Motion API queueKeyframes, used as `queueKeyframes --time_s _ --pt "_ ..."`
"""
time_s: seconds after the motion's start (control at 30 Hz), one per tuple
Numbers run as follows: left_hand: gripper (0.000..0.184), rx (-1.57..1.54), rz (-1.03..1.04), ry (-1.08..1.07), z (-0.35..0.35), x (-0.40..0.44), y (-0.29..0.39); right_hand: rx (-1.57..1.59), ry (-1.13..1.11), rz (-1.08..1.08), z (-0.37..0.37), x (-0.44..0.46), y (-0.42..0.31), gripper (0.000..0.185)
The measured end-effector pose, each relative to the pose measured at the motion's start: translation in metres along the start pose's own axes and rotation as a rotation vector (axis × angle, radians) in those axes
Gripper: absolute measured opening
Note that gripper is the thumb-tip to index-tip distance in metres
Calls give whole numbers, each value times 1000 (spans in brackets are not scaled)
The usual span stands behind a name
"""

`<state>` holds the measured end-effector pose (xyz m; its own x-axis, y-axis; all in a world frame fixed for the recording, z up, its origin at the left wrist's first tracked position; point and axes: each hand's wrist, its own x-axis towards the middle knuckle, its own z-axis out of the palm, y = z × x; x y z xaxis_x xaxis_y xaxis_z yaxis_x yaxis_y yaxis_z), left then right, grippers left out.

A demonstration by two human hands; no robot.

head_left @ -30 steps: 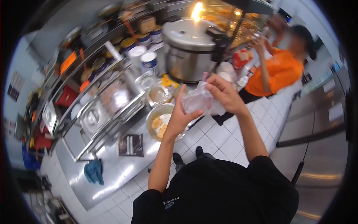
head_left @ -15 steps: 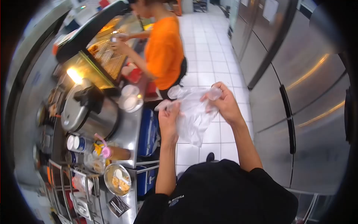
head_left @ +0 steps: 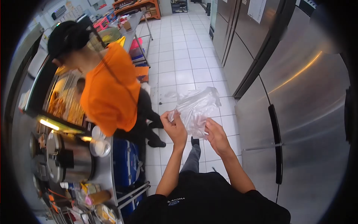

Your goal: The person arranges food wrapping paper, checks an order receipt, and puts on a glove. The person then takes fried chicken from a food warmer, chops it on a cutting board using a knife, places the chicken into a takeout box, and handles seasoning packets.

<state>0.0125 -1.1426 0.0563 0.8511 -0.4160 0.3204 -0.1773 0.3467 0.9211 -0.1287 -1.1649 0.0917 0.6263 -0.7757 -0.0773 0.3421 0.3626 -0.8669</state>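
Observation:
A thin, see-through plastic bag is stretched between my two hands, in front of my body and over the tiled floor. My left hand pinches its left edge between thumb and fingers. On the lower right side, my right hand grips the film with its fingertips. The bag looks crumpled and flat, and I cannot make out anything inside it. Its upper part spreads away from me beyond both hands.
A co-worker in an orange shirt stands at the lit food display on the left. Nearer are a large metal pot, clear round containers and a blue bag. Steel refrigerators line the right side of the white-tiled floor.
The bag has been turned and spread upward, and my right hand has shifted lower on it. My view has moved forward, bringing the co-worker closer on the left.

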Motion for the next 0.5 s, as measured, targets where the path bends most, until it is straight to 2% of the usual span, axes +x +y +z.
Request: queueKeyframes --time_s 0.07,0.13,0.17,0.23,0.33,0.37,0.47,0.5 --pt "16 -20 41 49 37 23 -33 -9 -28 -38 -14 37 -12 29" --pt "18 58 9 -19 74 57 -51 -427 27 3 -37 83 -20 24" --pt "18 57 14 -26 96 75 -59 -396 134 -65 -41 109 -23 23" --pt "19 38 10 -45 132 109 -72 -397 159 -55 -58 159 -49 24" --pt "26 -60 -537 -351 162 167 -88 -328 249 -29 -82 222 -69 23" --pt "27 -119 -657 -430 174 184 -93 -321 286 -21 -91 243 -73 23" --pt "24 -358 -729 -602 211 218 -121 -285 365 -46 -110 314 -83 23" --pt "24 -284 -681 -666 221 232 -134 -253 399 -80 -105 338 -88 24"
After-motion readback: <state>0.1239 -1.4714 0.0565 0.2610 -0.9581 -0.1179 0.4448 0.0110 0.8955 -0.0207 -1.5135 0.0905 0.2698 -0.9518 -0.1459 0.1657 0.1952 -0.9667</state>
